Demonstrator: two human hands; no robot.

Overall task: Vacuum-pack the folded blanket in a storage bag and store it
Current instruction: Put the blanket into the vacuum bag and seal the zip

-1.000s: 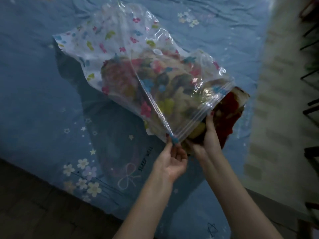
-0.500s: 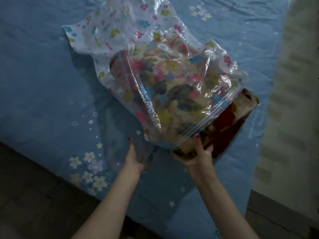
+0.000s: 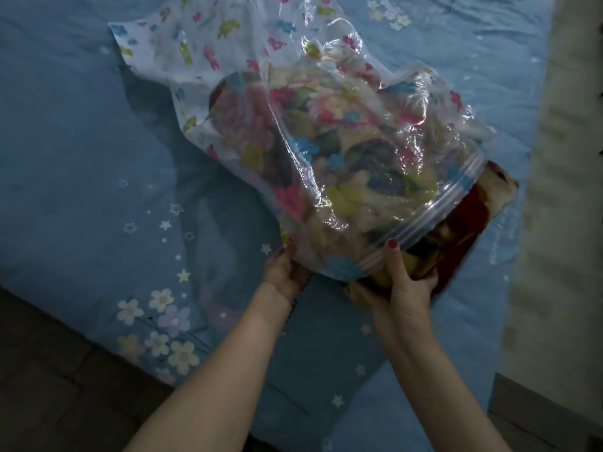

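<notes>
A clear storage bag (image 3: pixel 248 79) printed with small coloured flowers lies on the blue bed sheet (image 3: pixel 81 158). A folded blanket (image 3: pixel 463 230), red and cream with a floral pattern, sits mostly inside it; its near end sticks out of the bag's zip mouth at the right. My left hand (image 3: pixel 284 272) holds the bag's near left corner, fingers under the plastic. My right hand (image 3: pixel 404 282) grips the blanket's protruding end and the bag's mouth, thumb lying on the zip strip.
The bed's near edge runs diagonally at lower left, with dark floor (image 3: pixel 49 386) below it. A pale woven mat or mattress strip (image 3: pixel 567 223) lies along the right side of the bed.
My left hand has let go of the zip corner and moved left and down to the bag's side. The bag and blanket have shifted slightly toward me.
</notes>
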